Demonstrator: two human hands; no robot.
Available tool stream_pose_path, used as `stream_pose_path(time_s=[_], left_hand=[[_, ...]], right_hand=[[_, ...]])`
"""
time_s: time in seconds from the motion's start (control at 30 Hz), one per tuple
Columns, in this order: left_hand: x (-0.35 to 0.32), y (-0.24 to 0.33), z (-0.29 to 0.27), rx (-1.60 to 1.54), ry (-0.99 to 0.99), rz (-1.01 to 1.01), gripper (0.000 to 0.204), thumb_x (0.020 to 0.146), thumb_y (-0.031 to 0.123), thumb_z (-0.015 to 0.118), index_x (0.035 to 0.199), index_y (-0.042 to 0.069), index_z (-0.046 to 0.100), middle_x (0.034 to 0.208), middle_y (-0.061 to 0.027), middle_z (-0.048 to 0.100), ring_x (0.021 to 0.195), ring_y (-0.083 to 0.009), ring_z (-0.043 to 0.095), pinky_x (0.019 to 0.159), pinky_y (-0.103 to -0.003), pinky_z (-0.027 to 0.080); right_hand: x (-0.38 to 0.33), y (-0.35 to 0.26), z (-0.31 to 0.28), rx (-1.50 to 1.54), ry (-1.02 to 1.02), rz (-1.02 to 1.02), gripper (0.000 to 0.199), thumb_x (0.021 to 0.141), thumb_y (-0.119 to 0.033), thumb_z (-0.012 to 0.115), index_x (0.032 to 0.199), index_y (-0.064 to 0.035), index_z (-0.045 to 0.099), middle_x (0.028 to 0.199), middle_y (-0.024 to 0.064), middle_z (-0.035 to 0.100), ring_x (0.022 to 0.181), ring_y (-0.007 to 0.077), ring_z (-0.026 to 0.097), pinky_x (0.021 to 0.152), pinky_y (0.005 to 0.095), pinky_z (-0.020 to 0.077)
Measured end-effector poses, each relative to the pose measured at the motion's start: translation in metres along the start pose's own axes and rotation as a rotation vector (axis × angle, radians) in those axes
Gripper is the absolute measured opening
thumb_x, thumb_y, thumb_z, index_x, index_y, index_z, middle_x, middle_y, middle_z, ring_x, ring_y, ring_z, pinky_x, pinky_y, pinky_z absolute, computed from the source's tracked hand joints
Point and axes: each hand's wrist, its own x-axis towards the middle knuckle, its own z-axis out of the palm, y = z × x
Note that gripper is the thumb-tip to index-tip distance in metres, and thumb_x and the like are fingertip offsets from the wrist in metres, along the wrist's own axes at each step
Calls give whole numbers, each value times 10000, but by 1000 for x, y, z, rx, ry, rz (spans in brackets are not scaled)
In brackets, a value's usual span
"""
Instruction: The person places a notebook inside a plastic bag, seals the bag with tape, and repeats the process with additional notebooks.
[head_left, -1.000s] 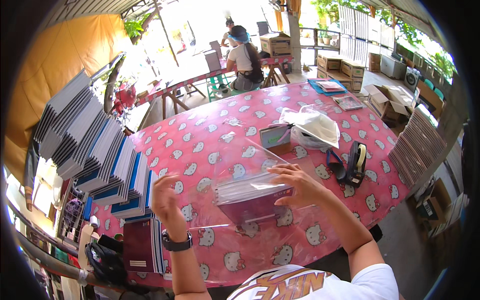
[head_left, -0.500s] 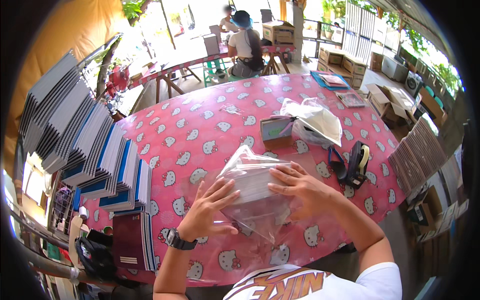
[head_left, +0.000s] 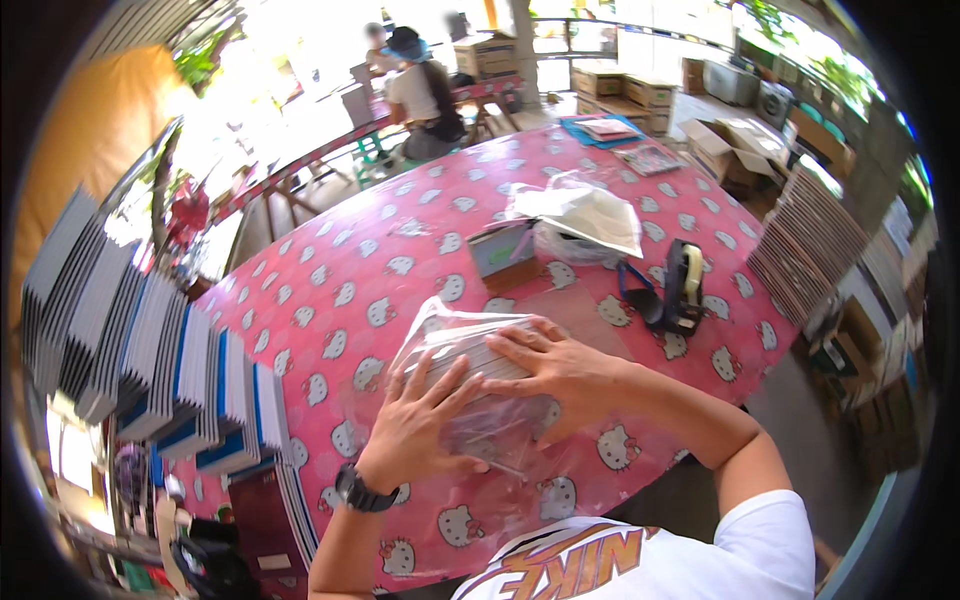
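Observation:
Near the front of the pink table, a pale block of layered sheets or booklets (head_left: 462, 352) lies inside a clear plastic wrapper (head_left: 497, 438). My left hand (head_left: 415, 425) rests on the wrapper's left side, its fingers spread and the thumb pointing right. From the right, my right hand (head_left: 565, 378) lies across the bundle's top with fingers stretched out, their tips close to the left fingers. Loose film bunches up at the bundle's far edge and spreads out below my palms. Both hands partly hide the block, so its exact kind cannot be made out.
Tall stacks of notebooks (head_left: 150, 340) line the table's left side. Beyond the bundle are a small box (head_left: 503, 255), a white plastic bag (head_left: 585, 220), scissors (head_left: 640, 290) and a black tape dispenser (head_left: 684, 290). Brown stacks (head_left: 810, 245) stand right; people sit at a far table.
My right hand has slid left across the bundle, bringing its fingers up to my left hand's. My left fingers reach further over the plastic. The whole view has shifted slightly.

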Motion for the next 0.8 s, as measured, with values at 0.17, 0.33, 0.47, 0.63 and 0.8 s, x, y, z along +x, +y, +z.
stream_pose_path(time_s=[0.17, 0.33, 0.47, 0.63, 0.8], left_hand=[[-22, 7, -8, 63, -48, -96, 930, 536, 651, 682, 1316, 218, 420, 1400, -60, 341, 1302, -386, 227, 1049, -531, 155], [-4, 10, 0, 61, -28, -45, 955, 521, 693, 653, 1318, 223, 417, 1401, -55, 340, 1320, -368, 194, 1057, -532, 135], [-8, 6, 0, 63, -30, -45, 952, 527, 701, 644, 1317, 218, 419, 1400, -55, 341, 1323, -367, 182, 1059, -534, 129], [-11, 8, -5, 56, -36, -83, 958, 521, 692, 655, 1315, 211, 421, 1398, -56, 344, 1317, -371, 198, 1057, -536, 131], [-11, 3, -1, 45, -9, -58, 955, 519, 677, 669, 1314, 209, 422, 1401, -57, 340, 1311, -376, 212, 1055, -529, 142]], right_hand=[[-33, 63, 22, 639, 1078, 366, 413, 747, -254, 662, 1097, -44, 600, 1221, 125, 534, 1064, 206, 549, 886, 328, 426], [-214, 199, 61, 23, 832, 1598, 416, 797, -391, 579, 932, -3, 646, 838, 183, 651, 799, 314, 632, 736, 394, 482], [-227, 242, 95, 82, 741, 1884, 433, 796, -442, 572, 790, -24, 683, 835, 169, 656, 896, 308, 599, 786, 467, 417], [-214, 213, 117, -300, 1245, 1185, 264, 804, -215, 634, 672, 13, 643, 577, 92, 612, 527, 160, 570, 524, 315, 437], [-220, 178, 157, 1321, 1419, 1396, 257, 821, -283, 642, 730, -50, 583, 543, -34, 477, 444, 66, 396, 406, 238, 320]])
